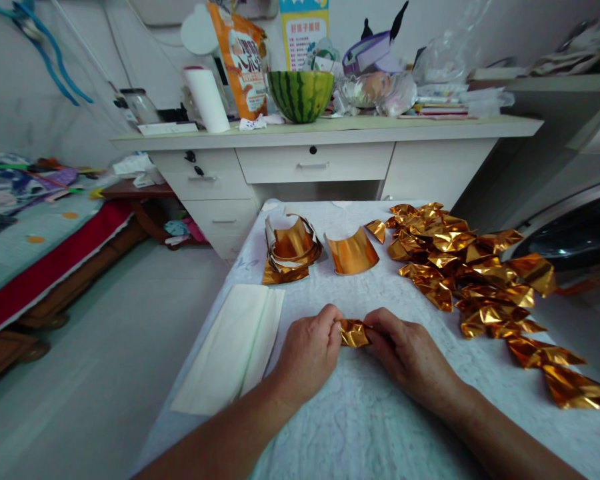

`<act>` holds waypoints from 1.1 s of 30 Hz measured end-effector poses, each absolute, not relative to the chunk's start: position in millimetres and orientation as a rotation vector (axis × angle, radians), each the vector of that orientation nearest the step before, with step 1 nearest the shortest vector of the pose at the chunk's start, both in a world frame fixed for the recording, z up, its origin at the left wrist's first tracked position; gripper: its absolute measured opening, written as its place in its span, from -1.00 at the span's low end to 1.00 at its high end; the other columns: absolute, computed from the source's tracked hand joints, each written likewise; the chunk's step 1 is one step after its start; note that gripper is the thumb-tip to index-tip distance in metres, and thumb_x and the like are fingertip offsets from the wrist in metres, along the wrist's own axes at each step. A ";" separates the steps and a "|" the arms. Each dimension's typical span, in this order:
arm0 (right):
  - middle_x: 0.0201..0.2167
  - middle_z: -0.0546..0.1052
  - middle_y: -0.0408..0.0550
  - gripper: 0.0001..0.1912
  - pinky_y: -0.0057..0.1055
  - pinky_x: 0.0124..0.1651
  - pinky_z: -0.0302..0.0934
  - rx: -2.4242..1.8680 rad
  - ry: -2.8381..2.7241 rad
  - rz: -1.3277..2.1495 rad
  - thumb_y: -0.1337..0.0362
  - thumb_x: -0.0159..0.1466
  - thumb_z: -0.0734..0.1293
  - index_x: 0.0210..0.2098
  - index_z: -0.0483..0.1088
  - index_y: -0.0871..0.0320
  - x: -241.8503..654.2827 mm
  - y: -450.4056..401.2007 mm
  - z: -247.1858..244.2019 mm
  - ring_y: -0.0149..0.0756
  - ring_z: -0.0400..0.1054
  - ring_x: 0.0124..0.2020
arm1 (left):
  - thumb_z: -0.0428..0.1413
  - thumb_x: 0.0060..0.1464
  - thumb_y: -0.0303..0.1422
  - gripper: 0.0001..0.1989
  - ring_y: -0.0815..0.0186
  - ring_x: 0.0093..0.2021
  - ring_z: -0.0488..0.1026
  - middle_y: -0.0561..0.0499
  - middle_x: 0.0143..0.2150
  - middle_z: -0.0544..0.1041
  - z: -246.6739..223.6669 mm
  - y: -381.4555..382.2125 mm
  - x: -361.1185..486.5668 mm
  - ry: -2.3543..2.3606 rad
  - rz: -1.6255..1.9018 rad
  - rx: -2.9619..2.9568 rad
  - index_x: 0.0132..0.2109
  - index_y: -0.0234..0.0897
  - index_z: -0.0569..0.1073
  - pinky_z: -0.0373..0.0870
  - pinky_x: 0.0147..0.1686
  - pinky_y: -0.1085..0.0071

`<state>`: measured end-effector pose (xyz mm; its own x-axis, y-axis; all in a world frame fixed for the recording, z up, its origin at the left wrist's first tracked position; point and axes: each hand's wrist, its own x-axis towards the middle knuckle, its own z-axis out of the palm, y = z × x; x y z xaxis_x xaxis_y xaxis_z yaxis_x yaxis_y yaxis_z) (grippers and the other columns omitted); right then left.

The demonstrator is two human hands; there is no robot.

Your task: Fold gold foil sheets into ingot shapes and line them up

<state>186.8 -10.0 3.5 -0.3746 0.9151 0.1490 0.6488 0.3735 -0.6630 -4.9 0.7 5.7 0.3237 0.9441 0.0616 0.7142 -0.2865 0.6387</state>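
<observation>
Pinching gold foil, crinkled, glossy

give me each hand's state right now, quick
Left hand: closed, holding one end of the gold foil piece.
Right hand: closed, holding the other end of the same piece.

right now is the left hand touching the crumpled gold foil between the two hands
Touching: the head view shows the left hand gripping one end of the crumpled gold foil, with no gap between them.
</observation>
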 end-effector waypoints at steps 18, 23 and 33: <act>-0.52 0.47 -0.17 -0.84 -0.47 -0.46 0.12 -1.360 -2.118 0.696 0.28 0.39 0.13 -0.30 0.28 0.11 186.4 -9.8 4.7 -0.37 0.37 -0.53 | -0.12 0.23 -0.46 -0.82 0.30 -0.40 0.50 0.09 -0.42 0.51 6.9 -2.2 -3.4 1.452 0.601 2.106 -0.22 -0.21 0.37 0.21 -0.39 0.43; -0.53 0.45 -0.19 -0.85 -0.50 -0.48 0.10 -1.277 -2.176 0.665 0.30 0.40 0.12 -0.28 0.27 0.11 183.7 -12.8 6.2 -0.41 0.35 -0.56 | -0.12 0.24 -0.47 -0.81 0.29 -0.39 0.51 0.09 -0.41 0.53 6.6 -1.3 -2.3 1.492 0.594 2.106 -0.18 -0.21 0.38 0.24 -0.38 0.43; -0.54 0.48 -0.20 -0.85 -0.49 -0.48 0.12 -1.377 -2.087 0.598 0.30 0.38 0.15 -0.18 0.34 0.14 187.8 -10.8 3.6 -0.39 0.36 -0.58 | -0.11 0.21 -0.49 -0.78 0.29 -0.38 0.53 0.07 -0.39 0.56 6.0 -3.7 -1.8 1.400 0.548 2.204 -0.17 -0.21 0.42 0.26 -0.37 0.43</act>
